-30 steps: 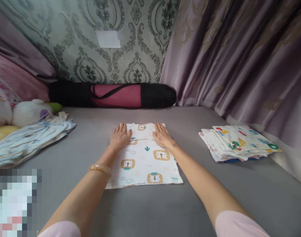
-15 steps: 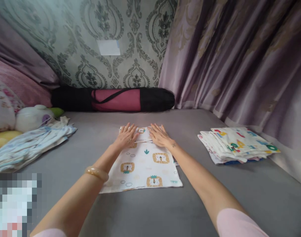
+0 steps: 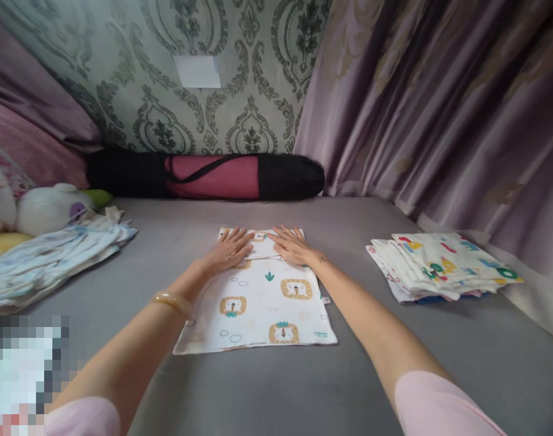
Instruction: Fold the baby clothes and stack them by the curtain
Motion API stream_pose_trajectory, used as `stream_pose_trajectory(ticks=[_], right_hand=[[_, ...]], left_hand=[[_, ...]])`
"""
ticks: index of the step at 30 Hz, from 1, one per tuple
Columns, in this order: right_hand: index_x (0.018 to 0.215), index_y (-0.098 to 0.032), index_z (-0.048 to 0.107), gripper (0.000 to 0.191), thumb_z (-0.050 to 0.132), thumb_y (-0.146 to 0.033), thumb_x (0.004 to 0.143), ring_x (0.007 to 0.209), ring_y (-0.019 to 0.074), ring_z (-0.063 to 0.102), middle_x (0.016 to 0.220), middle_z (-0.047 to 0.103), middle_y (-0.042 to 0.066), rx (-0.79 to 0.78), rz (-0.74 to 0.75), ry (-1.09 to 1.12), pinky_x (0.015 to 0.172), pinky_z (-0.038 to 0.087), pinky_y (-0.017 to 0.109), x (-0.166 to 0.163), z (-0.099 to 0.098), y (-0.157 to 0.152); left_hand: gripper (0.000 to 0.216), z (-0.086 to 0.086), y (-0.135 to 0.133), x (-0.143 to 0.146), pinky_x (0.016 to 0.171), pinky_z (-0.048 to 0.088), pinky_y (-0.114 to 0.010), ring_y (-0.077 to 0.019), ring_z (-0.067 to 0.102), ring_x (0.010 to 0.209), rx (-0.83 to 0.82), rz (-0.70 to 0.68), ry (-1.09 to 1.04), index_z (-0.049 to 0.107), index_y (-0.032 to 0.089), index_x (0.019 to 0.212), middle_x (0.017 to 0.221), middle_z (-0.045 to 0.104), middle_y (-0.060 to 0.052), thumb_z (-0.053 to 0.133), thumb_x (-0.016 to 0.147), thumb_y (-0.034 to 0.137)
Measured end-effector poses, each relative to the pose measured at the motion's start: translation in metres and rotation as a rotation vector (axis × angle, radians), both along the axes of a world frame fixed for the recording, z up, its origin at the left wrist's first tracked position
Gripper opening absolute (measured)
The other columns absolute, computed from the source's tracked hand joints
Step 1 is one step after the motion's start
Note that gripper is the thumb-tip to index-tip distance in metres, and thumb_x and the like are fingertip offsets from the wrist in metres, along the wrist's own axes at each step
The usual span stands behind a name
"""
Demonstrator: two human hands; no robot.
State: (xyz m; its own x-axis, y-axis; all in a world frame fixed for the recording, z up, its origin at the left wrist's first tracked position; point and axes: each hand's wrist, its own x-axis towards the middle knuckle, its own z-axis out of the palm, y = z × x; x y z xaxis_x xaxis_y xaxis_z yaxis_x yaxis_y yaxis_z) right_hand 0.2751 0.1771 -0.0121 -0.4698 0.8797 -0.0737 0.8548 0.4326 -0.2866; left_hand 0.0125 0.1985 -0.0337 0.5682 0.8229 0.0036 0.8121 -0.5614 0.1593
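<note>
A white cloth [image 3: 267, 303] printed with orange lion faces and green leaves lies flat on the grey bed sheet [image 3: 258, 393]. Its far end is folded over toward me as a short flap. My left hand [image 3: 231, 248] rests palm down on the left side of that flap, fingers spread. On the flap's right side lies my right hand [image 3: 292, 245], also flat with fingers apart. Neither hand grips anything. A small white tag sticks out from the cloth's right edge.
A stack of folded cloths [image 3: 449, 266] sits at the right, beside purple curtains [image 3: 376, 109]. More bluish cloths [image 3: 63, 260] lie at the left near a white plush toy [image 3: 54, 209]. A black and pink roll bag [image 3: 213, 175] lies along the wall.
The view has shifted slightly. Both hands stay flat on the folded flap, with only small movement of the fingers. The cloth keeps the same fold.
</note>
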Motion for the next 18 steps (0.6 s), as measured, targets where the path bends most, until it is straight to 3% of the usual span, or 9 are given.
stream_pose_trajectory(ticks=[4, 9, 14, 18], right_hand=[[0.15, -0.03, 0.033, 0.052, 0.026, -0.042, 0.099, 0.148, 0.0227, 0.005, 0.161, 0.013, 0.0, 0.044, 0.09, 0.025, 0.118, 0.0, 0.052, 0.007, 0.01, -0.009], [0.15, -0.029, 0.034, 0.051, 0.025, -0.038, 0.1, 0.148, 0.0182, 0.01, 0.159, 0.021, -0.002, 0.062, 0.186, -0.01, 0.12, 0.001, 0.042, 0.012, -0.001, -0.024], [0.149, -0.028, 0.034, 0.052, 0.027, -0.037, 0.099, 0.147, 0.0185, 0.013, 0.159, 0.022, -0.002, 0.04, 0.178, 0.003, 0.12, 0.002, 0.042, 0.012, 0.001, -0.026], [0.152, -0.025, 0.028, 0.055, 0.028, -0.041, 0.099, 0.148, 0.0189, 0.007, 0.16, 0.015, 0.0, 0.055, 0.184, -0.014, 0.12, -0.001, 0.043, 0.015, 0.007, -0.045]], left_hand=[[0.059, 0.008, -0.009, -0.019, 0.119, 0.006, -0.046, -0.0254, 0.009, 0.148, 0.125, -0.11, 0.017, 0.032, 0.026, 0.15, 0.16, 0.02, -0.005, 0.02, 0.099, 0.053], [0.061, 0.003, -0.012, -0.041, 0.119, 0.011, -0.04, -0.0221, 0.012, 0.148, -0.018, -0.087, 0.027, 0.028, 0.024, 0.152, 0.16, 0.017, -0.004, 0.017, 0.099, 0.053], [0.061, 0.012, -0.011, -0.038, 0.119, 0.011, -0.04, -0.0214, 0.011, 0.148, -0.032, -0.09, 0.077, 0.027, 0.024, 0.152, 0.16, 0.017, -0.004, 0.019, 0.098, 0.053], [0.064, 0.024, -0.035, -0.036, 0.12, 0.006, -0.043, -0.024, 0.012, 0.148, 0.1, -0.103, 0.101, 0.03, 0.018, 0.151, 0.159, 0.02, -0.007, 0.022, 0.098, 0.053]])
